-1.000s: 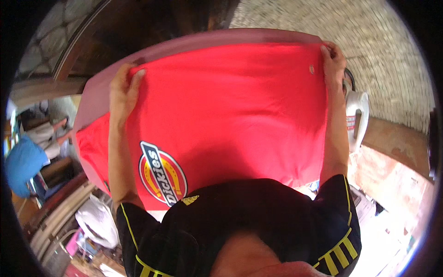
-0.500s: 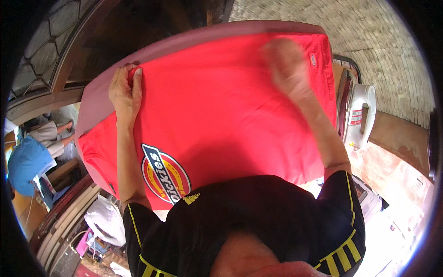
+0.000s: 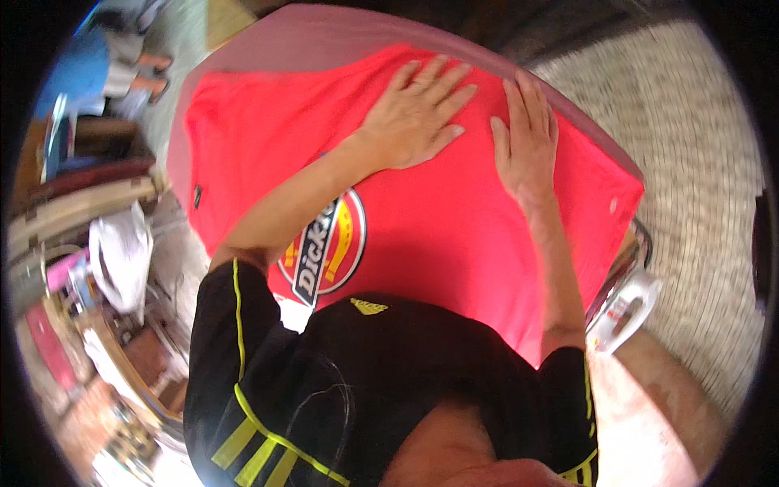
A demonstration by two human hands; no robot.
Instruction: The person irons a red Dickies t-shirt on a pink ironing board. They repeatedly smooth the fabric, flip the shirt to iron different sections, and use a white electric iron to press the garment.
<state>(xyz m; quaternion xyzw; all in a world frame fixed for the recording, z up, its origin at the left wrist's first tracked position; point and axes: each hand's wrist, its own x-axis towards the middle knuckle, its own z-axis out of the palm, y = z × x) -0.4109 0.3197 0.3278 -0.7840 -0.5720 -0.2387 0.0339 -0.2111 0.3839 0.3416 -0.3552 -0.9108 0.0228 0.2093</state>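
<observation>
A red T-shirt (image 3: 438,219) lies spread over a padded ironing board (image 3: 251,49) with a mauve cover. On its front is a printed round emblem in blue, white, red and yellow, partly covered by my left forearm. My left hand (image 3: 418,118) rests flat on the cloth near the far edge, fingers spread. Just to its right, my right hand (image 3: 527,146) also lies palm down, its fingers stretched out toward that edge and its thumb apart. Neither hand holds anything. A white iron (image 3: 625,312) stands beyond the right end of the shirt.
A wall of woven matting (image 3: 682,138) rises to the right of the board. At the lower left are a white plastic bag (image 3: 122,256) and assorted household items. Another person's legs (image 3: 150,73) and blue clothing show at the upper left.
My left hand has left the shirt's left side and now lies spread further right on it. My right hand, blurred before, now rests beside it. The whole view has turned.
</observation>
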